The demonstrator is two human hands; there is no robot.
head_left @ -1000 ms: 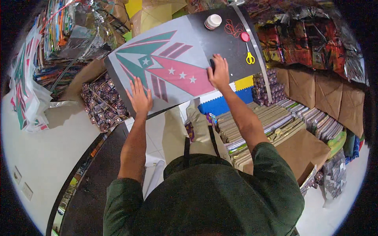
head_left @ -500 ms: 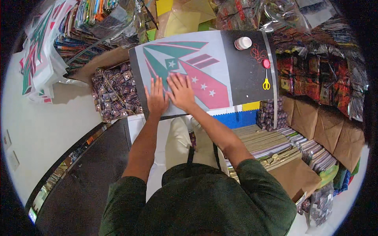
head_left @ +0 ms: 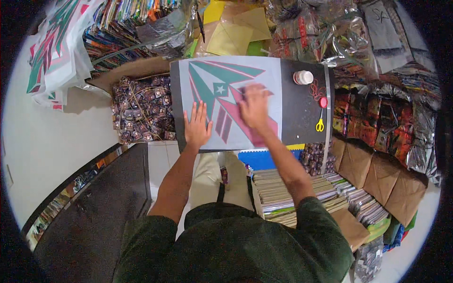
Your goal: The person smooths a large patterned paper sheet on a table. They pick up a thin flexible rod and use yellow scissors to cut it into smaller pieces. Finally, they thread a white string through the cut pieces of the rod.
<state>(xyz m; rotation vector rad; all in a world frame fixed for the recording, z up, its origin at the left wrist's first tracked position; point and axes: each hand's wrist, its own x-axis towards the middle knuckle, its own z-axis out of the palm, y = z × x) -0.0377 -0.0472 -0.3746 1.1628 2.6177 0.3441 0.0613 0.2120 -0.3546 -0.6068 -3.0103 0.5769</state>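
Observation:
A white sheet point(head_left: 273, 70) printed with a green and red arrow-like design and stars lies flat on a dark board point(head_left: 295, 111). My left hand point(head_left: 197, 128) rests on the sheet's lower left part, palm down with fingers stretched out. Farther right, my right hand point(head_left: 255, 106) lies over the red part of the print, its fingertips smeared by motion; it appears flat and holds nothing that I can see. The right hand covers some of the printed stars.
On the board's right side are a white jar point(head_left: 303, 77), red string point(head_left: 317, 90) and yellow-handled scissors point(head_left: 320, 123). A carton of small dark packets point(head_left: 141, 108) stands left. Similar printed sheets point(head_left: 61, 52) hang at upper left. Stacked papers point(head_left: 288, 191) lie at lower right.
My right hand has slid right across the sheet, away from my left hand, uncovering a striped part of the print. The left hand remains on the sheet. The whole view has shifted slightly.

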